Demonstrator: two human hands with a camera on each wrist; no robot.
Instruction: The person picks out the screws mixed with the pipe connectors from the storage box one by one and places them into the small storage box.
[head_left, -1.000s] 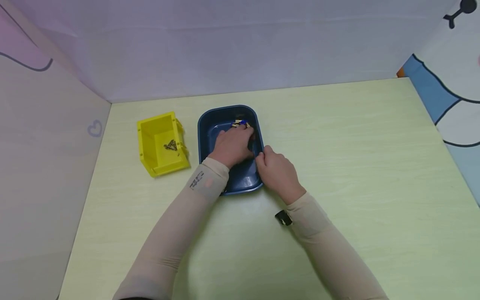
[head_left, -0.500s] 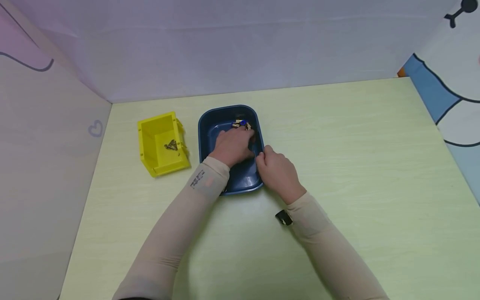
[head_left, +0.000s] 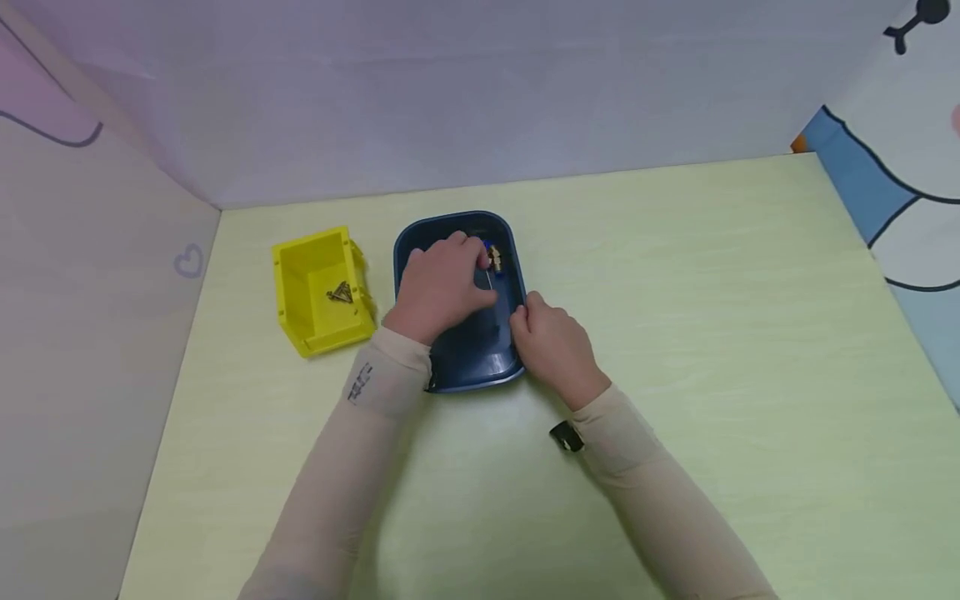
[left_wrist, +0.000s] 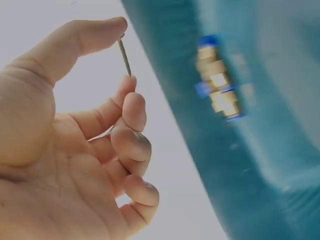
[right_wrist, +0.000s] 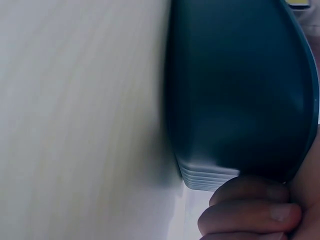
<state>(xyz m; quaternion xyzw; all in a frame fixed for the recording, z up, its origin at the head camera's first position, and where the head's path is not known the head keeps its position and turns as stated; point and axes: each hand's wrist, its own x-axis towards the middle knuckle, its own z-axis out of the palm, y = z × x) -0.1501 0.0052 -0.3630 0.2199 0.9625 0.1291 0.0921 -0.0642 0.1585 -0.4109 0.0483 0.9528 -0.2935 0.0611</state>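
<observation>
In the left wrist view, my left hand point(left_wrist: 90, 125) pinches a small, thin screw point(left_wrist: 124, 56) lengthwise between thumb and index fingertip, head at the thumb. The other fingers curl loosely below. From the head camera, this left hand point(head_left: 442, 287) is over the dark blue tray point(head_left: 480, 382), palm turned away. Brass fittings with blue ends point(head_left: 495, 258) lie at the tray's far right, partly covered by the fingers. My right hand point(head_left: 558, 346) grips the tray's right rim; in the right wrist view its curled fingers point(right_wrist: 250, 215) sit against the tray's outer wall point(right_wrist: 240, 90).
Left of the tray stands a yellow bin point(head_left: 311, 337) holding a small pile of screws point(head_left: 341, 292). Both containers rest on a pale wooden table point(head_left: 712, 333). A light wall point(head_left: 487, 100) rises behind the table, with another wall point(head_left: 90, 317) along its left.
My left hand has drawn back to the left and risen from the tray's far right, a screw now between its fingertips. More of the brass fittings show. My right hand keeps its place.
</observation>
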